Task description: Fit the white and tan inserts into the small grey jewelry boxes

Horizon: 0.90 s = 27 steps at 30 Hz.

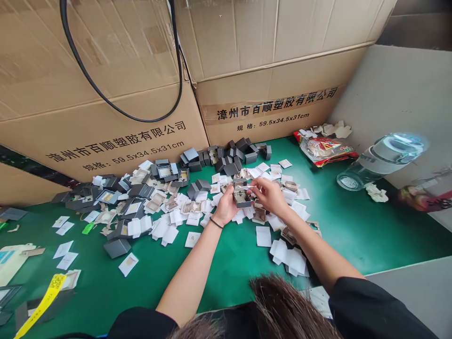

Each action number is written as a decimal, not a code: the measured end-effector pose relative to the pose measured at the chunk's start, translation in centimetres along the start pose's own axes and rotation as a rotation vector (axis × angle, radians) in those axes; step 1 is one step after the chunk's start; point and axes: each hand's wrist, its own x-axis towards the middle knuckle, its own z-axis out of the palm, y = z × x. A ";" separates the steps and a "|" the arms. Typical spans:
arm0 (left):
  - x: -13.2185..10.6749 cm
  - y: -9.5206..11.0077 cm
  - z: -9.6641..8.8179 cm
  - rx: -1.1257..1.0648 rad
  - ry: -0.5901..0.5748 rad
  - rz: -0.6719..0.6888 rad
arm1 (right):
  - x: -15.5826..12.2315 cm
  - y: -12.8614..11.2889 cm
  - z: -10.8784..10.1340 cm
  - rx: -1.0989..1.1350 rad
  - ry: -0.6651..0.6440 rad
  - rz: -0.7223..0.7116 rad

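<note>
Two dark sleeves (141,324) mark the near edge; just beyond, loose white cards (289,258) lie on the green tabletop (229,256). Farther in, the left hand (226,207) grips a small open box (243,204) by its side, while the right hand (270,194) keeps thumb and fingers narrowly together at the opening, apparently on a small white piece (246,188). Good handling, as judged here, means bracing the box by its outer walls, holding the opening level and unobstructed, and guiding the piece lightly with the fingertips so that nothing creases. Behind stand heaped dark boxes (230,169), best kept apart from the one in hand, and, farthest, printed cartons (296,28).
</note>
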 end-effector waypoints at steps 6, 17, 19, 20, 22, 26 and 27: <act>0.0 0.0 0.4 0.000 0.003 0.016 | -0.4 -0.1 -0.5 0.032 -0.081 -0.098; -0.2 -0.4 0.4 0.043 -0.014 0.039 | -0.5 -0.2 -0.6 0.039 -0.167 -0.067; -0.2 -0.5 0.4 0.046 -0.023 0.043 | -0.4 -0.2 -0.7 0.060 -0.161 -0.049; -0.2 -0.5 0.4 0.047 -0.019 0.042 | -0.4 -0.2 -0.7 0.071 -0.158 -0.041; -0.2 -0.6 0.5 0.044 0.005 0.033 | -0.4 0.0 -0.8 0.075 -0.150 -0.039; -0.1 -0.6 0.4 0.031 0.043 0.028 | -0.2 0.7 -0.5 0.043 -0.127 -0.059; -0.1 -0.6 0.4 0.032 0.040 0.030 | -0.2 0.9 -0.3 0.046 -0.137 -0.064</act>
